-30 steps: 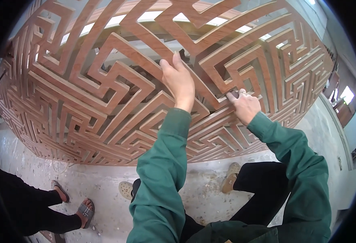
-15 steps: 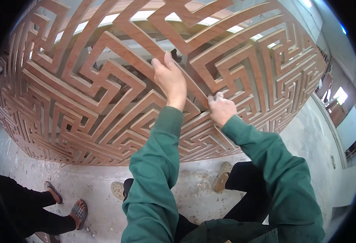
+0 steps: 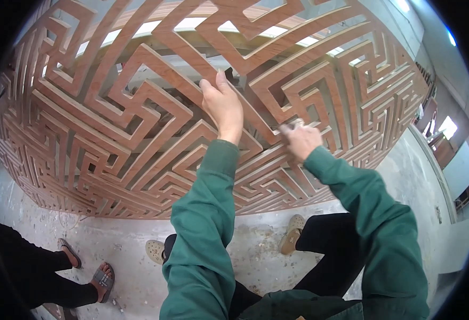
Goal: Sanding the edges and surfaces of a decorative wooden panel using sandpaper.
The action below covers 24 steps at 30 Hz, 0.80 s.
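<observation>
A large reddish-brown wooden lattice panel (image 3: 173,80), cut in a maze-like pattern with pale edges, stands across the view before me. My left hand (image 3: 223,109) is closed around a slanting strip near the panel's middle, thumb and fingertips at its upper edge. My right hand (image 3: 302,141) is at the lower right end of that strip, close to a corner of the pattern. Its fingers are bent together and smeared by motion. A small pale bit shows at its fingertips, too blurred to name.
A person in black trousers and grey sandals (image 3: 105,281) stands at the left. My beige clogs (image 3: 292,234) are on the stained concrete floor (image 3: 138,240) below the panel. Boards (image 3: 458,168) lean against the wall at the far right.
My right hand has shifted slightly to the right, off the strip's end, and is now blurred. My left hand keeps its hold on the strip.
</observation>
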Tool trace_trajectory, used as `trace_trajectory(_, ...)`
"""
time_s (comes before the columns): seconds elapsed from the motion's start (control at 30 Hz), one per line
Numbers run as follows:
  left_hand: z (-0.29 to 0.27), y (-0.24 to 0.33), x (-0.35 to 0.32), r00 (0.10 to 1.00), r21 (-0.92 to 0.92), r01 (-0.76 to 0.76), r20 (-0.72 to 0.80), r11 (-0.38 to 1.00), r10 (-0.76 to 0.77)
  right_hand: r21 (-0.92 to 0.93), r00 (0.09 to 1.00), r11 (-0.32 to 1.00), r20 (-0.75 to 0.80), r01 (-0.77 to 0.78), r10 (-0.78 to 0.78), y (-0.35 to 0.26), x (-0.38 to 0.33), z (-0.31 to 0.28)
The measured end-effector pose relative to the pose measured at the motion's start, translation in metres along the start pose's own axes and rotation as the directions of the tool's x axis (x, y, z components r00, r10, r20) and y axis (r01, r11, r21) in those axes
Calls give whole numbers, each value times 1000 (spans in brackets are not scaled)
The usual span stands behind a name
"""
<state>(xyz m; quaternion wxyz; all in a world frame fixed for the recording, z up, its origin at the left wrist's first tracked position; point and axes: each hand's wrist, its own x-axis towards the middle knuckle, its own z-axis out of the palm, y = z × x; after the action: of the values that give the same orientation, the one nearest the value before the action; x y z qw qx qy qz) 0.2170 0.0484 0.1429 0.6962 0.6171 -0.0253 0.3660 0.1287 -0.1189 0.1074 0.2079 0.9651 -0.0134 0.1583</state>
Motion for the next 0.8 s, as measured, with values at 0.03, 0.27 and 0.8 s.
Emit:
trace_trajectory(0.03, -1, 0, 0, 1000, 6, 2, 10, 1000, -2, -93, 992, 991, -92, -94, 85, 4, 1, -3)
trace_trajectory(0.27, 1, -5, 0, 999, 5, -28, 17, 1000, 28, 222, 993, 973, -81, -68, 87, -25, -3, 22)
trace_trajectory(0.8, -2, -14, 7, 970, -288, 155, 225, 945, -91, 887, 930, 387, 109, -250, 350, -29, -22, 38)
